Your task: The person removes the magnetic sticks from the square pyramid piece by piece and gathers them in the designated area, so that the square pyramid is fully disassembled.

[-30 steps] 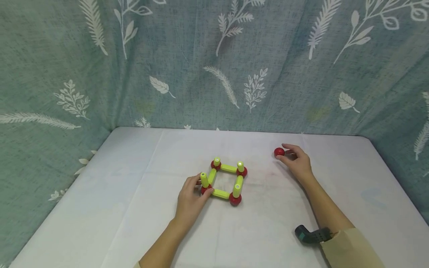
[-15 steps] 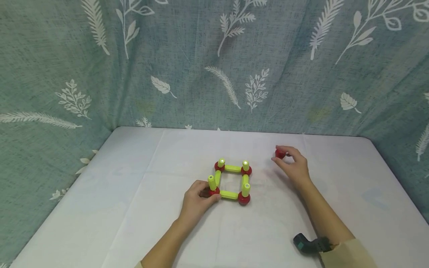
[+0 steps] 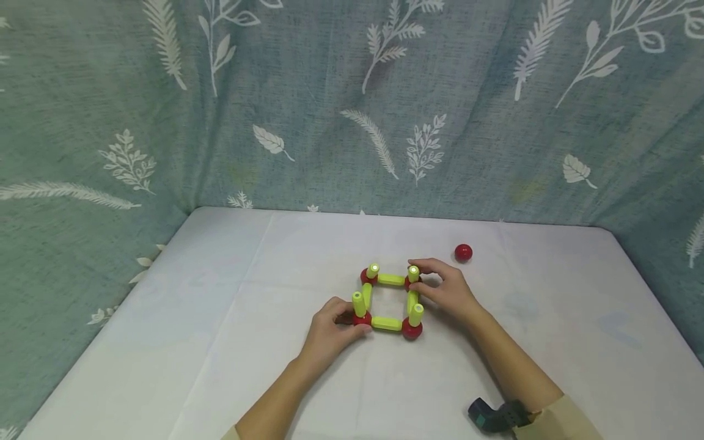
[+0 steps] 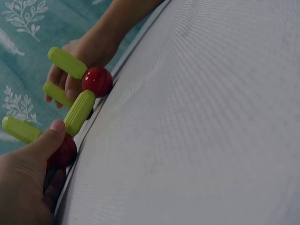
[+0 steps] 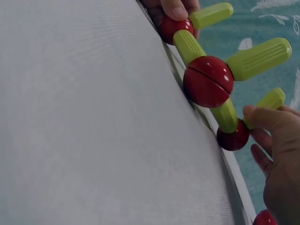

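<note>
A square frame [image 3: 390,299] of yellow-green rods joined by red balls lies on the white table [image 3: 220,342], with an upright rod at each corner. My left hand [image 3: 343,321] pinches the near-left corner ball [image 3: 362,318] between thumb and fingers; the left wrist view shows the thumb on that ball [image 4: 63,150]. My right hand [image 3: 434,287] grips the far-right corner, fingers curled over its upright rod [image 3: 414,273]; the right wrist view has its thumb [image 5: 262,116] against that rod [image 5: 271,100]. A loose red ball [image 3: 463,252] lies apart, behind the right hand.
A leaf-patterned teal curtain [image 3: 352,104] closes off the back and both sides of the table. A dark wrist-camera strap [image 3: 495,415] sits on my right forearm. Bare white tabletop [image 3: 577,330] stretches right of the frame.
My right hand let go of the loose red ball and moved left to the frame's far-right corner. The left hand stayed on the near-left corner.
</note>
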Tool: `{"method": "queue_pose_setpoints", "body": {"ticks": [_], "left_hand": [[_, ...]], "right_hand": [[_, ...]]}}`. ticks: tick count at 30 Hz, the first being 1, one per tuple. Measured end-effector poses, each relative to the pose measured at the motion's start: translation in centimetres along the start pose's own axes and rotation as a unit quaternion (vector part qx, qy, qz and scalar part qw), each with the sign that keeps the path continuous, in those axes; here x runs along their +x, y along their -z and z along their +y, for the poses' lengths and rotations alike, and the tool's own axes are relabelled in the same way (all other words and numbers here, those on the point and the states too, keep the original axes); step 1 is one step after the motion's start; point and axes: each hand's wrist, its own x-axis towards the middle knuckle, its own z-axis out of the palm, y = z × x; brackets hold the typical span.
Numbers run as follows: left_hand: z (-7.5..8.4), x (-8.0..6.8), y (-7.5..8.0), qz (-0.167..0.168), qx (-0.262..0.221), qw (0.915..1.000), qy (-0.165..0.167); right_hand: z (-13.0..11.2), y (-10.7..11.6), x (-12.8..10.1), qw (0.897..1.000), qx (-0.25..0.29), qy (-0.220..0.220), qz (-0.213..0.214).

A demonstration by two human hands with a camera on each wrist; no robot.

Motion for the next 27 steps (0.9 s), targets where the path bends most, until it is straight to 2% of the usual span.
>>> {"method": "queue_pose_setpoints", "body": {"ticks": [2,5,6,9,12,16,21,27], "left_hand": [[0.8,0.0,0.1,-0.01,0.006,0.9999,0.004],[2.4,-0.2,0.5,-0.026,0.015,0.9995,-0.001],[2.5,-0.2,0.5,-0.032,0.021,0.9993,-0.001],[1.6,-0.1,0.4,-0.034,0.021,0.999,-0.021],[-0.2,0.1,0.0,-0.034,0.017,0.9987,-0.035],[-0.5,0.2,0.0,-0.034,0.012,0.998,-0.053],[-0.4,0.3,0.1,-0.031,0.019,0.9972,-0.066],[-0.4,0.1,0.0,-0.029,0.027,0.9973,-0.061]], "right_hand": [[-0.1,0.0,-0.1,1.0,-0.013,0.007,0.002],[-0.1,-0.1,-0.1,0.998,-0.043,0.037,0.006],[-0.1,-0.2,-0.1,0.997,-0.053,0.048,0.008],[0.1,-0.3,0.0,0.996,-0.064,0.067,0.017],[0.3,-0.4,0.1,0.997,-0.055,0.052,0.026],[0.5,-0.5,0.2,0.998,-0.035,0.024,0.035],[0.6,-0.7,0.5,0.998,-0.043,0.02,0.044],[0.7,-1.2,0.4,0.993,-0.038,0.028,0.105]]}}
